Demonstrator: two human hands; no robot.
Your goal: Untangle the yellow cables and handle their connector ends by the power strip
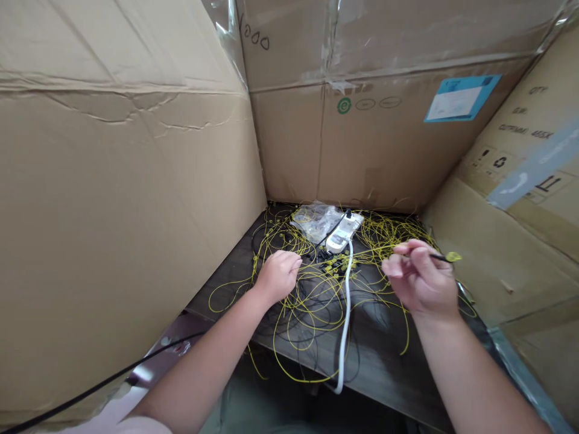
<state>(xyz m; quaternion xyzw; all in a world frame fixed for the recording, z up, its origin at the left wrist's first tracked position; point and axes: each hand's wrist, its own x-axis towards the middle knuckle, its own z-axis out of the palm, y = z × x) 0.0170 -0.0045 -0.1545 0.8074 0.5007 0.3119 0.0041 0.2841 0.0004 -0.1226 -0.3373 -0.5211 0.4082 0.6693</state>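
Observation:
Many thin yellow wires (315, 313) lie in loose loops over a dark table (380, 367). My left hand (279, 276) is closed above the left part of the tangle, pinching one end of a yellow wire. That wire runs across to my right hand (420, 274), whose fingers are closed on it. A thin black piece with a yellow tip (453, 257) sticks out to the right of my right hand. Small yellow pieces (335, 267) lie between the hands, below a white power strip (344, 234).
A clear plastic bag (315, 222) lies left of the power strip. From the strip a white cable (346, 313) runs over the table's front edge. Large cardboard boxes stand at the left (117, 211), back (289, 144) and right (493, 241). A black cable (104, 383) crosses the lower left.

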